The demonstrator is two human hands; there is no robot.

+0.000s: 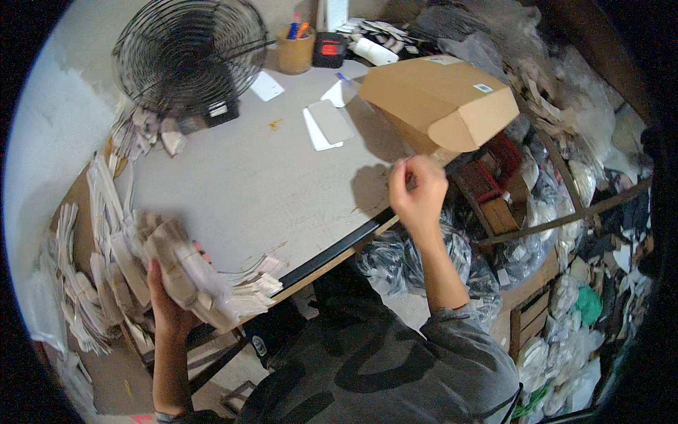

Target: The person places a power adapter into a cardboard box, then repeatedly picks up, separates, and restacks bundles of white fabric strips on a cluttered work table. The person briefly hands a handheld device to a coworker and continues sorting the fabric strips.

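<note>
My left hand (169, 304) is wrapped round a thick bundle of pale flat strips (187, 272) at the table's left front corner. Motion blurs the upper end of that bundle. A fanned stack of white strips (254, 286) lies beside it on the table edge. Over the right front edge of the table hovers my right hand (420, 191), its fingers curled together. Whatever those fingers may hold is hidden. Just beyond it stands a brown cardboard box (438, 99).
More banded bundles (106, 283) crowd the left side. A black wire fan (191, 56) stands at the back left, near a pen cup (295, 51). Cards (328, 124) and a yellow rubber band (275, 124) lie on the grey tabletop (240, 177). Plastic bags (424, 254) fill the right.
</note>
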